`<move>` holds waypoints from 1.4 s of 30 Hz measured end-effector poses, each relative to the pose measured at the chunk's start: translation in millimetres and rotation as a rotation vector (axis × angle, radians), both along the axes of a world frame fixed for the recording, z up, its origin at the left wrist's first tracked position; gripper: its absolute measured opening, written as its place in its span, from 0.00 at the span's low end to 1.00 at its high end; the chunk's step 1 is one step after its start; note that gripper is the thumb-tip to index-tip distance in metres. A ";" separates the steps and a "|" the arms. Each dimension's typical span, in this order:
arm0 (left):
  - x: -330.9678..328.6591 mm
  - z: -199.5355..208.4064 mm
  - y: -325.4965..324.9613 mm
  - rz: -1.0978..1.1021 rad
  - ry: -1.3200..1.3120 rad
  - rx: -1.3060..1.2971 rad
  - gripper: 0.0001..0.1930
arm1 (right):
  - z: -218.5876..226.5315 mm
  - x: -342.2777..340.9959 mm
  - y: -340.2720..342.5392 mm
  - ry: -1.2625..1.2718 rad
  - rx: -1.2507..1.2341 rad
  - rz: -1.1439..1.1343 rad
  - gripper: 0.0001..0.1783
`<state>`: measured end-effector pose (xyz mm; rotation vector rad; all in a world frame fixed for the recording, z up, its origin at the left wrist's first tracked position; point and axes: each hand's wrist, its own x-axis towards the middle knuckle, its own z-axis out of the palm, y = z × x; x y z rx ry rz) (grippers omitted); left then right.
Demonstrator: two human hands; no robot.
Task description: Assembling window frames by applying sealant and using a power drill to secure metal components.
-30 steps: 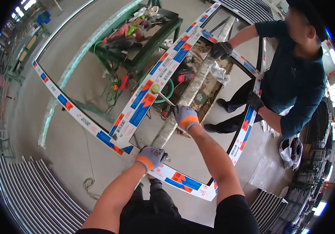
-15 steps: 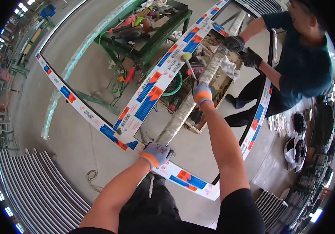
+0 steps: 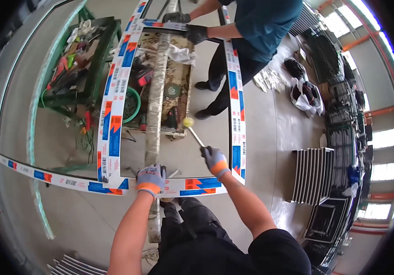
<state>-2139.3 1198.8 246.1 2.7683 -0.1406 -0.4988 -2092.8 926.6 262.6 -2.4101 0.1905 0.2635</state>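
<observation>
My left hand (image 3: 151,178), in a grey glove with an orange cuff, is closed over the near rail of a large window frame (image 3: 174,187). The frame is covered in white, blue and orange film. Under it runs a long wrapped beam (image 3: 156,91), passing right beneath my left hand. My right hand (image 3: 215,161), gloved alike, grips the light handle of a mallet (image 3: 194,134) inside the frame's right section. Its yellowish round head points away from me, apart from the frame. A thin pale piece sticks up beside my left hand; its kind is unclear.
Across the frame, a co-worker (image 3: 256,32) in dark gloves has both hands at a cross rail. Below lies a tool-filled tray (image 3: 185,91) beside a green basket (image 3: 133,105). A green cart (image 3: 75,94) with tools stands left, near a second wrapped beam (image 3: 35,114). Stacked profiles (image 3: 314,176) stand right.
My view has turned, so the frame now lies straighter before me. My right hand has drawn the mallet back toward me and right, away from the wrapped beam. My left hand stays on the near rail.
</observation>
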 end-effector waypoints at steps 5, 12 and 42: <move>5.4 8.5 -16.0 -0.036 0.023 0.028 0.17 | 23.2 12.7 -121.1 -0.108 -0.337 -0.267 0.21; -3.8 -2.3 -2.9 -0.014 0.014 0.138 0.21 | 10.8 100.9 -184.3 -0.254 -0.154 -0.314 0.22; -3.9 11.6 -0.6 -0.009 0.170 0.059 0.18 | 73.9 -13.7 -75.3 0.056 0.025 1.216 0.15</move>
